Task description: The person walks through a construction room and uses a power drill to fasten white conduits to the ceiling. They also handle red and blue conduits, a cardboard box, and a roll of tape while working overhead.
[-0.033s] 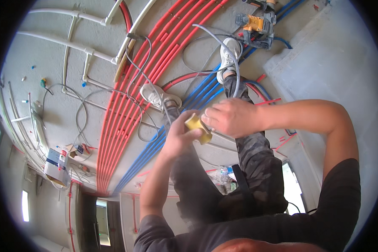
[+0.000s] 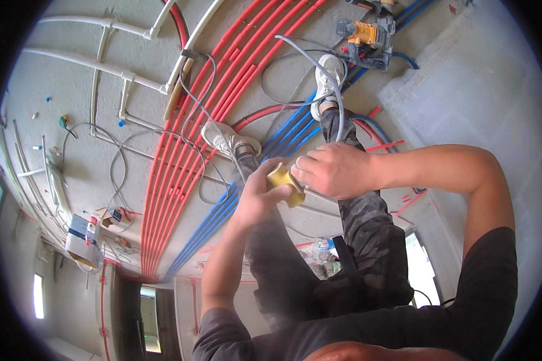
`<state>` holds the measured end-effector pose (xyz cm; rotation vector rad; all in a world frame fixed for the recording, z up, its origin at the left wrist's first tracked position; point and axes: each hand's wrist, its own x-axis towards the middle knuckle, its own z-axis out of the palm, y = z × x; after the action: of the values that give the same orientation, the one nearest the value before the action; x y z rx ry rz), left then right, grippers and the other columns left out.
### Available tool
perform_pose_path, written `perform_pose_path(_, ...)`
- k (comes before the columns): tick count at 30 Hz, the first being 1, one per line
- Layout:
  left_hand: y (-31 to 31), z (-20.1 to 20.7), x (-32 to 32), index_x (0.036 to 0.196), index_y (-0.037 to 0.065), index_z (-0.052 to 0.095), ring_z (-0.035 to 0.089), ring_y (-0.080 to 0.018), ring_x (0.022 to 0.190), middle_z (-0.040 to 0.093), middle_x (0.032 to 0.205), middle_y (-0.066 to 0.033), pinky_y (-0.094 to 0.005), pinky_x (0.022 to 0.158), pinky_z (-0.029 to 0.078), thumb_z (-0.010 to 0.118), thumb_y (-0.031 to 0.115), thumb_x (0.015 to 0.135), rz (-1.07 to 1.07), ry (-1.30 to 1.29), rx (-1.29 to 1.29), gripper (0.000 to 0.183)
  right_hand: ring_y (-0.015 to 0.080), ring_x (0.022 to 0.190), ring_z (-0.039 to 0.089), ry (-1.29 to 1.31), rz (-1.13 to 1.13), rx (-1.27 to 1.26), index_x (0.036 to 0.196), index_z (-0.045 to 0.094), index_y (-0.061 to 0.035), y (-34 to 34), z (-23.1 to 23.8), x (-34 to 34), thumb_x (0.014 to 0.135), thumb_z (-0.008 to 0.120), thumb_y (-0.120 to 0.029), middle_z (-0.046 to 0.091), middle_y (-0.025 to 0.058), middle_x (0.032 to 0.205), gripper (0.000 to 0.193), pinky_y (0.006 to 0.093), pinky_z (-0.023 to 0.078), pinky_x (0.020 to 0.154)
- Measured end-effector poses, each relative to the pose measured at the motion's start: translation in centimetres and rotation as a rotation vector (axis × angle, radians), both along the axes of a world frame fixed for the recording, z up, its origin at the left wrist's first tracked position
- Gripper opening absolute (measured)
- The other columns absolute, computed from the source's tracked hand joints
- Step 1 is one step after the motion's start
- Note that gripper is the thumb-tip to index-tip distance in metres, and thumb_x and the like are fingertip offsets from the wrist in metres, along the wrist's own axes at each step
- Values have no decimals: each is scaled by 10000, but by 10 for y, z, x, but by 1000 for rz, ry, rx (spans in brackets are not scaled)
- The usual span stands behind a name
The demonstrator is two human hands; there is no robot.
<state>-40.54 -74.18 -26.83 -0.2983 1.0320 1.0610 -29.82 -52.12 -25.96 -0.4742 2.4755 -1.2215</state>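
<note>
Above my legs, my left hand point(image 2: 260, 194) is closed around a yellow spool-shaped thing point(image 2: 285, 184), with the thumb lying across its side. Its exact kind I cannot make out. My right hand point(image 2: 334, 169) is beside it on the right, fingers curled and pinched together close to the spool's edge. What those fingertips hold is hidden. A thick grey cable or hose point(image 2: 333, 81) curves down from the floor and disappears at the top of my right hand; whether that hand grips it does not show.
Red pipes point(image 2: 190, 135) and blue pipes point(image 2: 208, 216) run along the floor under my feet. White pipes point(image 2: 111, 70) lie at the left. A yellow-and-black power tool point(image 2: 367, 35) stands at the far right. Thin grey cable loops point(image 2: 121, 157) cross the floor. An open box point(image 2: 83, 240) sits at left.
</note>
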Motion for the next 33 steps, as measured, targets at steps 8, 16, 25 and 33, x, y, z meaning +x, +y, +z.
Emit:
perform_pose_path(8, 27, -13, 31, 1368, 20, 512, 504, -57, 655, 611, 911, -8, -219, 538, 376, 736, 165, 902, -110, 110, -164, 538, 271, 964, 638, 8, -93, 87, 1175, 628, -52, 19, -25, 43, 870, 662, -247, 605, 87, 1058, 364, 402, 533, 826)
perform_pose_path(16, -2, -73, 22, 1335, -29, 464, 638, -139, 874, 646, 1057, -93, -254, 705, 512, 720, 59, 868, -122, 552, -543, 540, 263, 1072, 609, -652, -1968, -97, 1330, 522, -34, 133, -270, 143, 932, 725, -327, 600, 126, 1195, 534, 362, 491, 947)
perform_pose_path(25, 25, 43, -16, 1072, 17, 571, 568, -129, 638, 623, 862, -52, -254, 547, 429, 638, -57, 621, 18, 464, -756, 462, 303, 1068, 671, -511, -2680, -1261, 1197, 606, -9, 217, -426, 205, 841, 760, -47, 659, 132, 1206, 390, 524, 560, 940)
perform_pose_path(33, 173, 222, -28, 998, 31, 551, 487, -113, 585, 516, 767, -1, -241, 498, 350, 634, -54, 695, 249, 314, -736, 326, 157, 816, 642, -186, -2310, -1216, 1021, 684, -25, 291, -194, 161, 780, 783, -9, 693, 34, 945, 261, 322, 501, 780)
